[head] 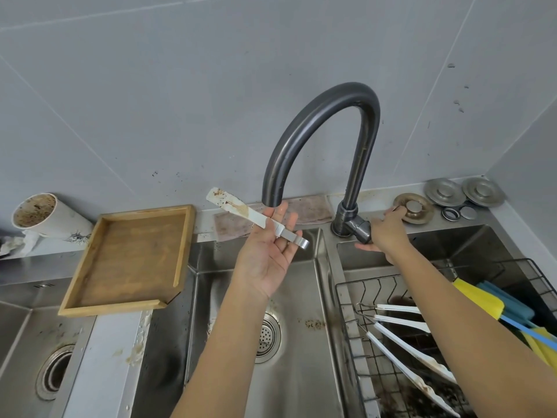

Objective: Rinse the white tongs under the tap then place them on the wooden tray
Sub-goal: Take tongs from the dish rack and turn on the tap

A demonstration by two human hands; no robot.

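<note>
My left hand (266,254) holds a pair of white tongs (238,210) by the metal hinge end, just below the spout of the dark curved tap (313,125). The tongs' white tips point up and left and carry brown stains. No water shows at the spout. My right hand (382,233) grips the tap's lever (360,230) at the base. The wooden tray (126,260) lies bare to the left, on the sink's edge.
The middle sink (301,297) has a drain strainer (266,336). A black wire basket (361,327) at the right holds more dirty white tongs (401,342) and yellow-blue brushes (497,312). A stained white cup (45,215) lies at the back left. Metal sink plugs (446,193) sit behind the tap.
</note>
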